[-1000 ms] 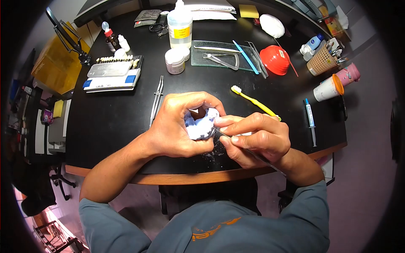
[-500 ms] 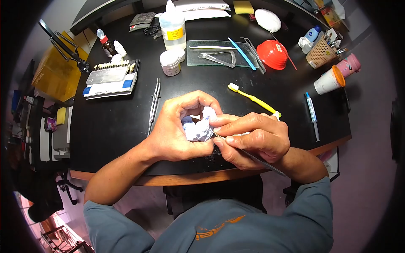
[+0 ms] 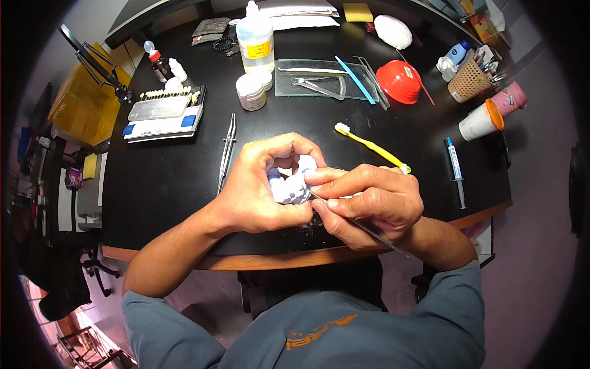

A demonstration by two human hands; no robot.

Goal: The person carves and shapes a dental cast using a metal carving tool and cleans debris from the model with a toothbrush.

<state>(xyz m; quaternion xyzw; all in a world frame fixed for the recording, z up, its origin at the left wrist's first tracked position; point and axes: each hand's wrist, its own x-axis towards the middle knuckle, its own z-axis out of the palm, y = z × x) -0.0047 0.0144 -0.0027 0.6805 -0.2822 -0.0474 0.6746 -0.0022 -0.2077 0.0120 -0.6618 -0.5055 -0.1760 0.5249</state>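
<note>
A white dental plaster model with bluish patches (image 3: 292,190) sits in the curl of my left hand (image 3: 246,187). That hand's fingers and thumb wrap around it and hide part of its outline. My right hand (image 3: 378,206) pinches a thin metal dental instrument (image 3: 378,236) like a pen. Its tip reaches the model's right side, and its flat far end points down and right. The right fingertips also rest against the model's edge. Pale crumbs lie on the black table (image 3: 295,237) beneath the hands.
Tweezers (image 3: 227,150) lie left of the hands; a yellow toothbrush (image 3: 372,146) and a syringe (image 3: 455,172) lie to the right. Behind are a shade guide box (image 3: 163,126), white jar (image 3: 251,93), large bottle (image 3: 255,46), glass slab (image 3: 295,86), red bowl (image 3: 396,83) and orange-lidded cup (image 3: 479,123).
The camera view has shifted very slightly. Both hands keep nearly the same grip, with the instrument's tip still at the model's right side.
</note>
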